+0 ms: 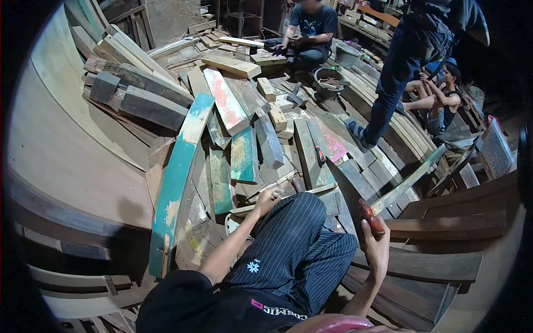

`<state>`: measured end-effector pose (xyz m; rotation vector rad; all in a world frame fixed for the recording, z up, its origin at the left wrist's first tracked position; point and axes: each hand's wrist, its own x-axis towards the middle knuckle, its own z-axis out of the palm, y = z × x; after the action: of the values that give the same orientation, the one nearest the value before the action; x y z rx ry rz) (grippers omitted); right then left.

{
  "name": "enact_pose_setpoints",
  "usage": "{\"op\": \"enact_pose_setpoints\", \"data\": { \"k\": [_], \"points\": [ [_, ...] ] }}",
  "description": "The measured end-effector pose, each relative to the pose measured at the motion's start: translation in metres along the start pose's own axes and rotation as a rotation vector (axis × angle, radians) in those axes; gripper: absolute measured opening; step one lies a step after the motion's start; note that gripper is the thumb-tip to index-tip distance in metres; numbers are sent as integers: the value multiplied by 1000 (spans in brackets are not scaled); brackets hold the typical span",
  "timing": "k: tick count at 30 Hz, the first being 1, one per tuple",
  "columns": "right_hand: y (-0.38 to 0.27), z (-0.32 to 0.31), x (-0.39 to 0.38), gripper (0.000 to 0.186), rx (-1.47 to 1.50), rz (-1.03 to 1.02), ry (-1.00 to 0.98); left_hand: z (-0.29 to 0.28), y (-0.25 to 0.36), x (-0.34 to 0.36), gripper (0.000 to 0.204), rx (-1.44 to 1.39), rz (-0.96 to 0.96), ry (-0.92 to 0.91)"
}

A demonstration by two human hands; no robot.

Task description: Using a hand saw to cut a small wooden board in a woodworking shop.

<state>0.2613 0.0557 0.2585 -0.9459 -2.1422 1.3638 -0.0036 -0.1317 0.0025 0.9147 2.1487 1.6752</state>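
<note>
The handsaw stands right of the bent knees, its red-brown handle enclosed by the right hand, presumably to keep the dark blade directed forward, clear of the legs. The left hand, apart from the right, is curled near a thin wooden strip; whether it grips anything cannot be determined. A teal-painted board lies lengthwise farther left.

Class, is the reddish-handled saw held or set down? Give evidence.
Held: the right hand grips the saw by its handle, the dark blade pointing away from the body.
</note>
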Motion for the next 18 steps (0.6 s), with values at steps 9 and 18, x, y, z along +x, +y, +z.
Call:
{"op": "enact_pose_setpoints", "data": {
  "k": [9,18],
  "points": [
    [-8,-2,0,28,39,113,-79,-18,14,-33,21,-74,-31,133],
    [2,1,3,24,-12,-70,-50,-36,23,-86,21,-235,-430,198]
  ]
}}
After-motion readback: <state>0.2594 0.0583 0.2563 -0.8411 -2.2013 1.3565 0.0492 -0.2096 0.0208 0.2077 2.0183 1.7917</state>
